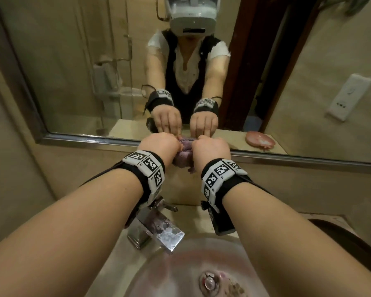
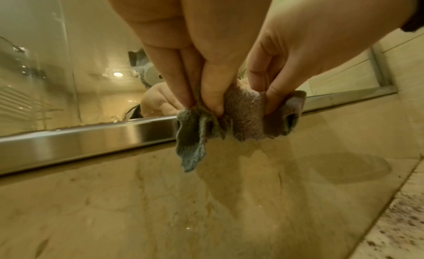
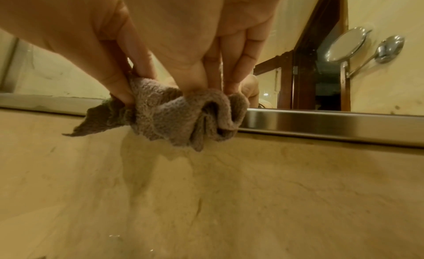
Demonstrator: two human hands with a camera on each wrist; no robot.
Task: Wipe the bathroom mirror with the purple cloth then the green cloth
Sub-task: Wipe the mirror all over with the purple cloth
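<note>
A bunched purple cloth point(image 1: 183, 154) hangs between my two hands, just below the mirror's steel lower frame point(image 1: 90, 140). My left hand point(image 1: 159, 144) pinches its left part and my right hand point(image 1: 211, 147) pinches its right part. In the left wrist view my left hand point(image 2: 201, 105) pinches the cloth point(image 2: 243, 118) between thumb and fingers, with a greyish corner drooping. The right wrist view shows my right hand point(image 3: 218, 89) pinching the crumpled cloth point(image 3: 169, 116). The mirror point(image 1: 77, 67) fills the wall ahead and reflects me. No green cloth is in view.
A chrome faucet point(image 1: 156, 228) and a round basin point(image 1: 193, 271) lie under my forearms. A pink soap dish point(image 1: 260, 139) appears in the mirror at the right. A wall socket point(image 1: 349, 97) sits right of the mirror. A round shaving mirror point(image 3: 346, 43) hangs on the right wall.
</note>
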